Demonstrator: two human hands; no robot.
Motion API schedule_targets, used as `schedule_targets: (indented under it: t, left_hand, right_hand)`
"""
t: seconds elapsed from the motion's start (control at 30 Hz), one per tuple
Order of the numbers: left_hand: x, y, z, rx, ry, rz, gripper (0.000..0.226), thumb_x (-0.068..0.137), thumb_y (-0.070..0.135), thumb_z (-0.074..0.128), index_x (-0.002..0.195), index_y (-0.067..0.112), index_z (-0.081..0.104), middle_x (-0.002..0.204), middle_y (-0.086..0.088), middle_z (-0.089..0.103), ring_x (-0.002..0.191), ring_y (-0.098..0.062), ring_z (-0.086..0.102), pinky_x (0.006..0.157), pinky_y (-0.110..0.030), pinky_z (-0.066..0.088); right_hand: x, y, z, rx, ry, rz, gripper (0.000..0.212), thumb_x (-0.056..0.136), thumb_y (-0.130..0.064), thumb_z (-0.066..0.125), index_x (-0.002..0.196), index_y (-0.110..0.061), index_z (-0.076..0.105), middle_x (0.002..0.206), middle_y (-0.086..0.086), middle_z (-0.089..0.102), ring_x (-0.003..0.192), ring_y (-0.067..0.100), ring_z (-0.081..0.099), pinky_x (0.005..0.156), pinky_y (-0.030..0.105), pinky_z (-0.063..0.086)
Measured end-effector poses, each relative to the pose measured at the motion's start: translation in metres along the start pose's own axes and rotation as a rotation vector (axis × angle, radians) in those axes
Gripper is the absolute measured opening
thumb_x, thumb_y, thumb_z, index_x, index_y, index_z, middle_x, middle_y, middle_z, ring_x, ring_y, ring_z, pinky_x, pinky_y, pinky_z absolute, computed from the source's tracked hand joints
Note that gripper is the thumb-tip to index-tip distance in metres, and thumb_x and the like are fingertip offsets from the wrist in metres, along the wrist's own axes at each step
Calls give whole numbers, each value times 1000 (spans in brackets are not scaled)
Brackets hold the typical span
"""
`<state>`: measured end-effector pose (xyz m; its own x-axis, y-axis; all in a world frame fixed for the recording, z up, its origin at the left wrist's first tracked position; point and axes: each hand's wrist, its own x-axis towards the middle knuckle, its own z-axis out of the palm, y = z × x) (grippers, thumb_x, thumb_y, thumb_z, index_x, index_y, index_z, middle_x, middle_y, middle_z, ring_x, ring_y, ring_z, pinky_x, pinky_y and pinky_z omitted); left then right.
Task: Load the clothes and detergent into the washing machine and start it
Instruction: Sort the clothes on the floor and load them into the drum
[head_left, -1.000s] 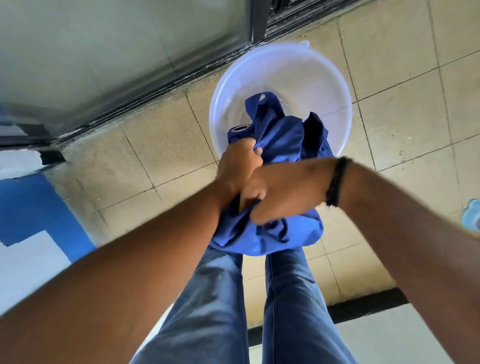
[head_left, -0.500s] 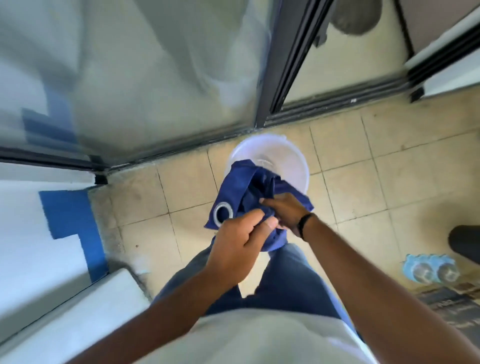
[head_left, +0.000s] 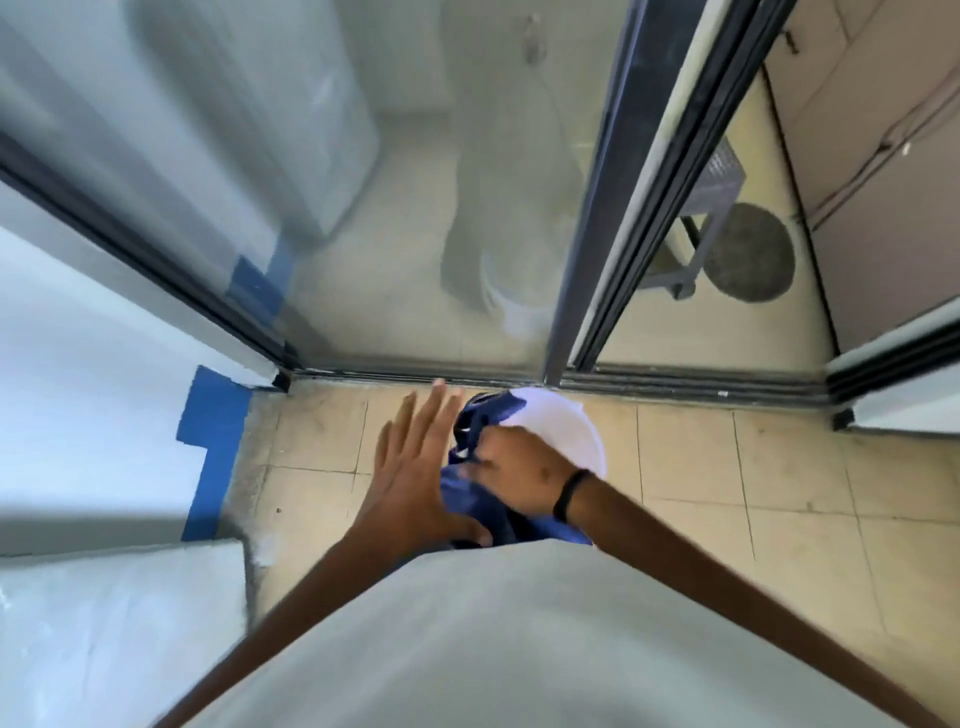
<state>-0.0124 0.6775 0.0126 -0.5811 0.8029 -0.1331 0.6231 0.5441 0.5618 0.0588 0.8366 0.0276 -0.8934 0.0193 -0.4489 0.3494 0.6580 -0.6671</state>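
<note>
Since half a second ago the left hand (head_left: 415, 467) has let go of the blue garment (head_left: 480, 493) and now reaches forward with its fingers straight and spread, palm down, its thumb side touching the cloth's left edge.

Behind everything stands the sliding glass door (head_left: 363, 208), its dark frame (head_left: 597, 208) running down to a track along the floor; through the hazy pane a pale upright shape shows, too blurred to identify. Below the track lies the beige tiled floor (head_left: 727, 493), scuffed and grimy near the wall. On the left is a white wall (head_left: 78, 389) with a stepped band of blue paint (head_left: 213, 431) at its lower edge. The person's light grey shirt (head_left: 467, 639) fills the bottom of the view, both bare forearms stretching out from it.

A white plastic basin (head_left: 566, 431) sits on the tiles just in front of the door track. The blue garment hangs bunched above the basin's near-left rim, held up off the floor. The right hand (head_left: 519, 467) grips it from the right with fingers curled into the folds, a black band (head_left: 570, 493) on its wrist. Past the open door a round dark mat (head_left: 748, 260) lies on the floor.
</note>
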Motion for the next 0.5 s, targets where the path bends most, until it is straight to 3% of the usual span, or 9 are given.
schedule_targets:
  t: [0.07, 0.13, 0.17, 0.2, 0.27, 0.33, 0.4, 0.43, 0.5]
  left_hand:
    - [2, 14, -1, -107, 35, 54, 117, 55, 58, 73, 154, 51, 11, 161, 13, 30, 150, -18, 28, 120, -42, 31]
    - [1, 17, -3, -288, 84, -22, 83, 65, 52, 74, 140, 48, 40, 125, 18, 65, 112, -10, 64, 91, -30, 52]
    - [-1, 19, -3, -274, 124, -48, 62, 70, 54, 73, 127, 43, 51, 100, 18, 70, 89, -9, 67, 74, -27, 52]
    - [-4, 21, -5, -210, 195, -48, 43, 76, 52, 72, 114, 37, 57, 81, 16, 67, 73, -11, 65, 64, -25, 47]
    - [-8, 24, -6, -100, 333, -43, 19, 85, 40, 66, 95, 26, 61, 64, 9, 56, 58, -24, 59, 56, -25, 38]
    - [-11, 29, -12, -115, 415, -98, 20, 85, 34, 58, 88, 15, 62, 59, 7, 52, 54, -29, 56, 54, -25, 35]
    - [-20, 35, -25, -204, 494, -140, 22, 89, 36, 57, 75, 20, 51, 52, 11, 43, 49, -10, 46, 50, -23, 31]
    - [-26, 38, -33, -255, 534, -163, 28, 92, 36, 60, 71, 25, 44, 50, 12, 39, 48, -7, 43, 50, -19, 28]
    - [-38, 46, -49, -371, 591, -201, 43, 96, 31, 67, 65, 31, 38, 49, 13, 43, 47, -3, 42, 49, -15, 27]
  right_hand:
    - [-16, -26, -9, 65, 37, -132, 26, 95, -16, 55, 80, 2, 67, 83, 23, 68, 73, 29, 59, 69, 38, 42]
    - [-27, -36, -30, 164, 77, -203, 30, 94, -22, 59, 75, 2, 64, 72, 15, 64, 66, 15, 57, 68, 33, 45]
    - [-32, -35, -41, 264, 86, -218, 34, 92, -26, 61, 75, 3, 63, 69, 14, 59, 63, 10, 55, 67, 32, 46]
    - [-33, -33, -50, 396, 85, -246, 37, 89, -29, 62, 75, 5, 63, 69, 18, 57, 64, 10, 53, 67, 37, 46]
    - [-31, -26, -56, 629, 112, -269, 35, 83, -27, 62, 81, 8, 64, 74, 26, 56, 71, 19, 53, 69, 40, 46]
    - [-22, -12, -53, 717, 89, -227, 32, 76, -16, 58, 104, -1, 65, 97, 27, 61, 84, 23, 56, 78, 36, 49]
    - [-14, 3, -41, 511, -36, -162, 65, 67, -19, 59, 130, -32, 51, 120, 11, 59, 99, 20, 58, 85, 28, 51]
    - [-8, 10, -30, 252, -88, -139, 75, 62, -27, 64, 131, -45, 42, 122, 0, 58, 103, 18, 59, 86, 28, 52]
    - [1, 19, -3, -130, -192, -90, 71, 59, -41, 71, 123, -48, 41, 114, -6, 63, 100, 16, 61, 85, 32, 51]
